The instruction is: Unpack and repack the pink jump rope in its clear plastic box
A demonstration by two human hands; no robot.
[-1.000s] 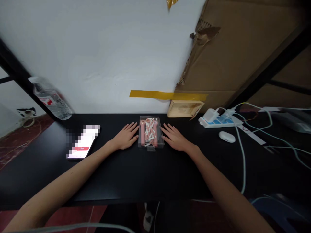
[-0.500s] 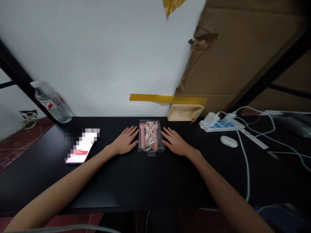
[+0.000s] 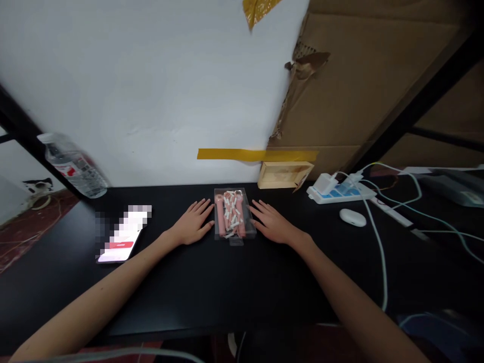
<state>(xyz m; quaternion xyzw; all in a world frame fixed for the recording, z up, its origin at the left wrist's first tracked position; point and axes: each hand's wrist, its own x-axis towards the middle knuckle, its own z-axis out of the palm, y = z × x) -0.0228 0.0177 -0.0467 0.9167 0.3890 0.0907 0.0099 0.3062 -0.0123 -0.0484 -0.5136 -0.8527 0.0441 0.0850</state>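
A clear plastic box with pink sticks and several small white pieces lies on the black table, near the wall. My left hand rests flat on the table just left of the box, fingers stretched out, holding nothing. My right hand lies flat just right of the box, fingers spread, also holding nothing. Neither hand grips the box.
A phone with a lit screen lies at the left. A water bottle leans at the far left. A small wooden box, a power strip with white cables, and a white earbud case sit at the right.
Both hands stay flat beside the box. Only the camera view has shifted slightly.
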